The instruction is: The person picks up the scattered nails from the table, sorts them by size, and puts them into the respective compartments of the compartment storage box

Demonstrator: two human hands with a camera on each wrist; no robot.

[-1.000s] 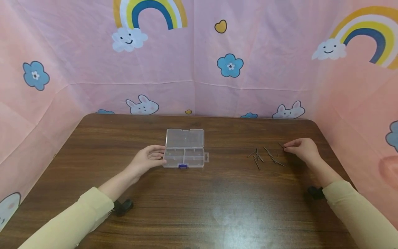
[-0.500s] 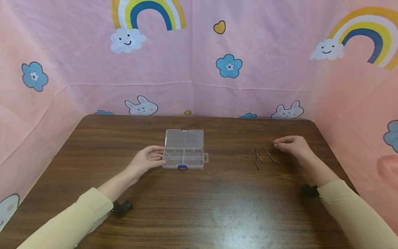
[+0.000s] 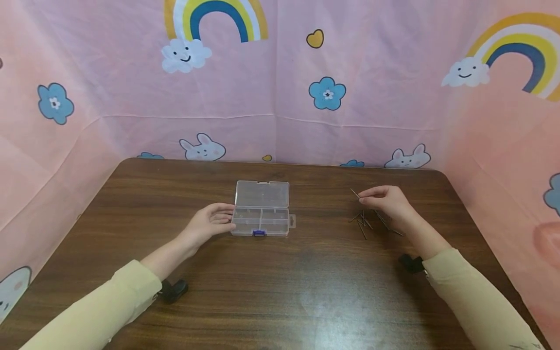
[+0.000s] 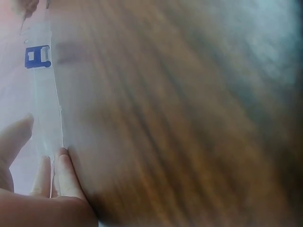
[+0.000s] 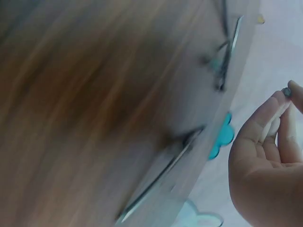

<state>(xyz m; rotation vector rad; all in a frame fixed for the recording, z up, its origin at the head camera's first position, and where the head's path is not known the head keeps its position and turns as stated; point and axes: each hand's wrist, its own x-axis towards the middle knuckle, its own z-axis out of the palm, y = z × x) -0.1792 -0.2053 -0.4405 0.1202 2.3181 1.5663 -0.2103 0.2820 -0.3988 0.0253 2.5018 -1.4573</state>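
A clear plastic box (image 3: 261, 221) with small compartments lies with its lid (image 3: 262, 194) raised at the back; a blue latch (image 3: 259, 233) is on its front. My left hand (image 3: 209, 224) touches the box's left side, fingers extended, thumb near the front corner; the left wrist view shows fingertips along the box wall (image 4: 47, 101). My right hand (image 3: 387, 201) pinches one thin nail (image 3: 355, 193) between thumb and fingertips, above the table; its head (image 5: 286, 92) shows in the right wrist view. Several loose nails (image 3: 362, 230) lie beneath and left of that hand.
The brown wooden table (image 3: 245, 301) ends at a pink patterned cloth (image 3: 288, 97) behind and at both sides. A clear hanging tab (image 3: 292, 221) sticks out from the box's right side. Dark wrist mounts (image 3: 175, 290) sit under both forearms.
My right hand has moved left with the pinched nail, from the right of the loose nails to above them. My left hand stays at the box.
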